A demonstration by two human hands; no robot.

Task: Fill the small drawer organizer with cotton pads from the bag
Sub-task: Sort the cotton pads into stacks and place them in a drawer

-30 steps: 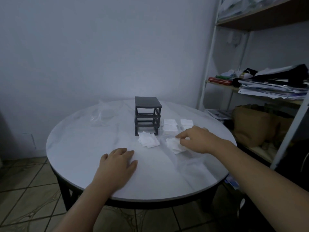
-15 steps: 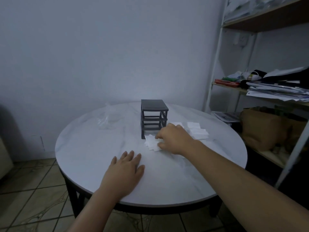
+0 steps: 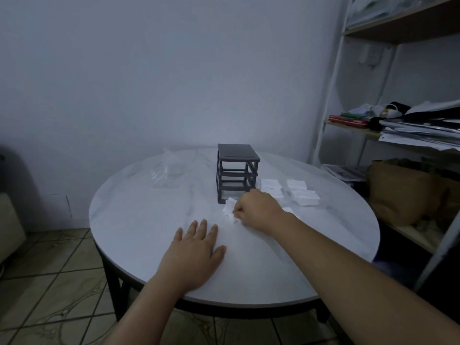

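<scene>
The right hand has its fingers curled around a small pile of white cotton pads near the middle of the frame, just in front of the dark drawer organizer. The left hand lies flat with straight fingers on the round white table, below centre, and holds nothing. Other stacks of pads lie right of the organizer. The clear plastic bag lies left of it, apart. A shelf with papers fills the right edge.
</scene>
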